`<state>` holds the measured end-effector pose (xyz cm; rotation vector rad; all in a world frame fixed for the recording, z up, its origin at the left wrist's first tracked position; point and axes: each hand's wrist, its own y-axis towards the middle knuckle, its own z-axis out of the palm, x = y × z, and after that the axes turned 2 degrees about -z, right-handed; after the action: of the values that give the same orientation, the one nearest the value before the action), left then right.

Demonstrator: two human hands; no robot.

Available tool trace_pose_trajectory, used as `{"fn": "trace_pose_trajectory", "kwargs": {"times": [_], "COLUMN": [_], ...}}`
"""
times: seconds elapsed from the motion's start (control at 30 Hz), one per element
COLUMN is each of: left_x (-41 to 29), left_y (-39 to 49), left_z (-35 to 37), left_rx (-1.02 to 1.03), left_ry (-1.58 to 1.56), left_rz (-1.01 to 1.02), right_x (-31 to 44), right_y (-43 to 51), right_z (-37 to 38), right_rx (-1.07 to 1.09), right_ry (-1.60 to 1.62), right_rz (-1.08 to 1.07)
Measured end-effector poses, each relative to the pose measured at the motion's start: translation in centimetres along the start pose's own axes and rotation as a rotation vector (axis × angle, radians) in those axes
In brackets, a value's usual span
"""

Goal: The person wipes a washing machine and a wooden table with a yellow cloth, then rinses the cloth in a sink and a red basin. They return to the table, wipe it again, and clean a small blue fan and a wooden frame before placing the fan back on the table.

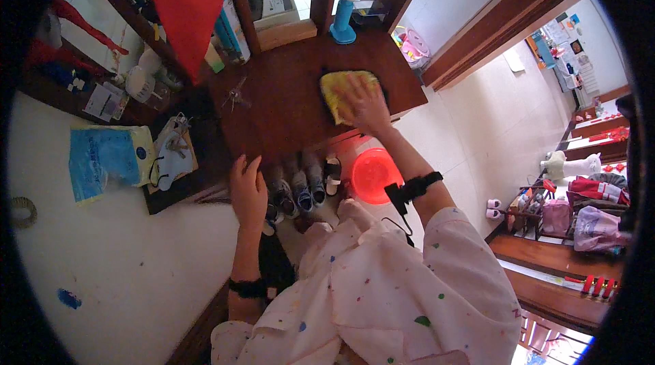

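My right hand (364,105) lies flat on a folded yellow cloth (333,89), pressing it against the dark reddish-brown wooden cabinet top (286,88) near its right end. At the cabinet's front left edge is my left hand (249,193), holding nothing, with thumb and fingers apart; whether it touches the edge I cannot tell. Between the hands, toward the left, a small bunch of what look like keys (235,98) rests on the wood. A blue bunny-eared device (344,22) stands at the back of the top.
Below the front edge are several shoes (302,193) and a red plastic bucket (376,175) on the floor. A red cloth (187,1) hangs at the back left. Left, a dark shelf (158,201) bears a face mask (175,158) and a blue-and-yellow packet (107,160). A doorway frame (504,17) rises right.
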<state>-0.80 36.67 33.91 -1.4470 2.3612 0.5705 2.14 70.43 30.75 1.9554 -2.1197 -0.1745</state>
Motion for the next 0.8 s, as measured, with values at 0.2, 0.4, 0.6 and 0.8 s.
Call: {"fn": "trace_pose_trajectory", "kwargs": {"times": [0.2,0.4,0.6,0.8], "left_x": [0.5,-0.6,-2.9,-8.0], "left_y": [-1.7,-1.6,0.4,4.6], "left_z": [-0.7,-0.4,0.9,1.8], "left_rx": [0.022,0.035,-0.002,0.008], "left_ry": [-0.053,-0.039,-0.006,0.012], "left_rz": [-0.125,-0.118,-0.015,0.071], "right_x": [-3.0,-4.5,-6.0,-7.0], "right_y": [1.4,2.7,3.6,4.2], "right_z": [0.7,0.5,0.9,1.0], "right_rx": [-0.084,-0.032,-0.031,0.025], "right_ry": [-0.073,-0.061,-0.053,-0.015], "right_rz": [0.184,0.162,0.133,0.099]}}
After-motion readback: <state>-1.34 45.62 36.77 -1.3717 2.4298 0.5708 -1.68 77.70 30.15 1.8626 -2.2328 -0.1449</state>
